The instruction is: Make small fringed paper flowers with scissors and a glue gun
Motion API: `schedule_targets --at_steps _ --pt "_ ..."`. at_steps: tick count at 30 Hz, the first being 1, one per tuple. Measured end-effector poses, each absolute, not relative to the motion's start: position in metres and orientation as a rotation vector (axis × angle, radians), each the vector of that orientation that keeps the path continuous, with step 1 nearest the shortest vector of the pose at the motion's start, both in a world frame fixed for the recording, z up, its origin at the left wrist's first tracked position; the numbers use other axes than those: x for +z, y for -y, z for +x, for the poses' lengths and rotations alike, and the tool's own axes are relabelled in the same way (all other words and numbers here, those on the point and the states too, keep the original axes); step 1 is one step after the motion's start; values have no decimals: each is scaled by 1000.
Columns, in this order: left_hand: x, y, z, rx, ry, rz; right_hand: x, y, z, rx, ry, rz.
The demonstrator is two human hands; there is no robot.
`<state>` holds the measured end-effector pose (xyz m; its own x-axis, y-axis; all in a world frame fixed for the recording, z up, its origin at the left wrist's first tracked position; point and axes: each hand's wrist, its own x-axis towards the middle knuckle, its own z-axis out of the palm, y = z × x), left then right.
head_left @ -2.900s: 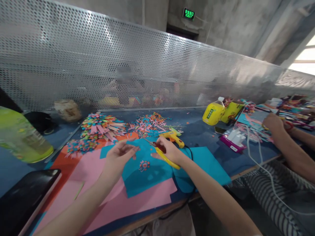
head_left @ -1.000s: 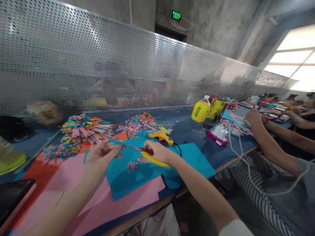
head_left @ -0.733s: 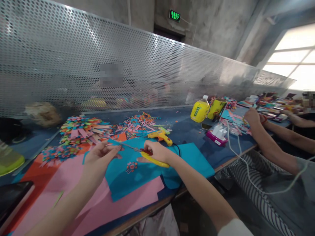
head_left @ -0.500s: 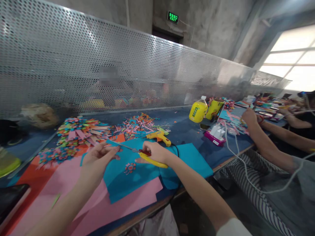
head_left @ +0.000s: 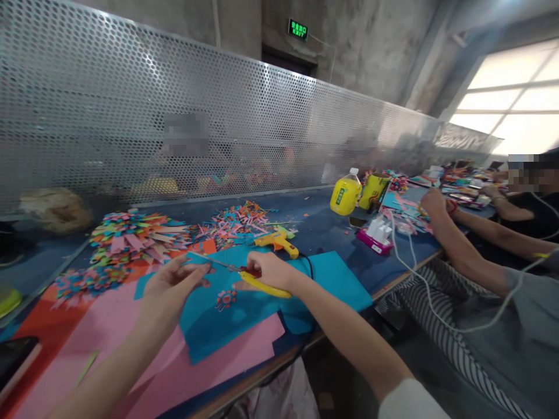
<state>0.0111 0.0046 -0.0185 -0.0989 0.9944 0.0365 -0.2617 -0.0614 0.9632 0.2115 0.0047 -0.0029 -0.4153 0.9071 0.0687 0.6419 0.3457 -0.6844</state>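
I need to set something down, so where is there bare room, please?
The best patch seems the navy tabletop between the yellow glue gun, the purple box and the turquoise sheet. It is crowded left of the glue gun with paper strips and fringed paper, and around the scissors and left hand.

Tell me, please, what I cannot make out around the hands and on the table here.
Head view: part of the scissors, hidden by the right hand.
Head view: what the left hand pinches, if anything, hidden by the hand itself.
Head view: the dark object, cut off by the left edge.
Head view: single pieces in the scrap pile, too small.
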Motion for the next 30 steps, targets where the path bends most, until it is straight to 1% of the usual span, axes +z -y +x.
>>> schedule_targets --at_steps 30 --pt "-31 -6 7 1392 -1102 975 -4 -3 208 766 2173 -1417"
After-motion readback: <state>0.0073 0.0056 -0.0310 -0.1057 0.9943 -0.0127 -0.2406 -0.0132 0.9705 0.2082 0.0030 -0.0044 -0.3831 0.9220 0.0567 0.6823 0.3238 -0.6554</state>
